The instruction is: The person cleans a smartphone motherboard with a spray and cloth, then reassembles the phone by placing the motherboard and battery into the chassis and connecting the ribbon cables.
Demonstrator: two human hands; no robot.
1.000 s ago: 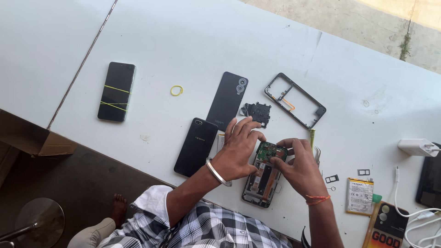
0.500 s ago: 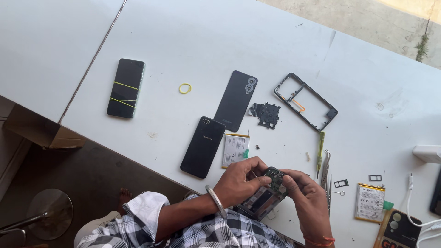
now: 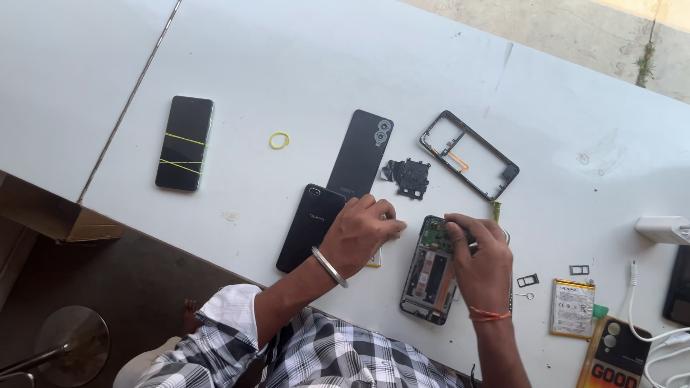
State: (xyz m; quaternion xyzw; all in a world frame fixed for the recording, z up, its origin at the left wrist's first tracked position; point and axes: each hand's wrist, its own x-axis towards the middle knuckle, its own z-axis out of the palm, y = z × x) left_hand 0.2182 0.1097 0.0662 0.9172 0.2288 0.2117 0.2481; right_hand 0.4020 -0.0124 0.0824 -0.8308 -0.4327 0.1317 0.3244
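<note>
An opened phone point(image 3: 429, 276) with its green board and inner parts showing lies on the white table point(image 3: 302, 65) in front of me. My right hand point(image 3: 480, 262) is over its upper end, fingertips pinched on the board area. My left hand point(image 3: 361, 233) rests just left of it with fingers curled, lying on a small white and yellow flat pack point(image 3: 374, 259). A black phone point(image 3: 312, 227) lies face down beside the left wrist. Whether the right hand also holds a small tool is hidden.
Beyond the hands lie a black back cover point(image 3: 361, 153), a black plastic shield point(image 3: 410, 177) and an empty phone frame point(image 3: 468, 154). A phone with yellow bands point(image 3: 185, 142) and a yellow rubber band point(image 3: 279, 140) lie left. A battery point(image 3: 572, 307), card trays point(image 3: 528, 279), white charger point(image 3: 661, 230) and cable point(image 3: 645, 323) lie right.
The opened phone, lifted in both hands half a second ago, now lies on the table. My left hand has let go and rests beside it; my right hand stays on its top.
</note>
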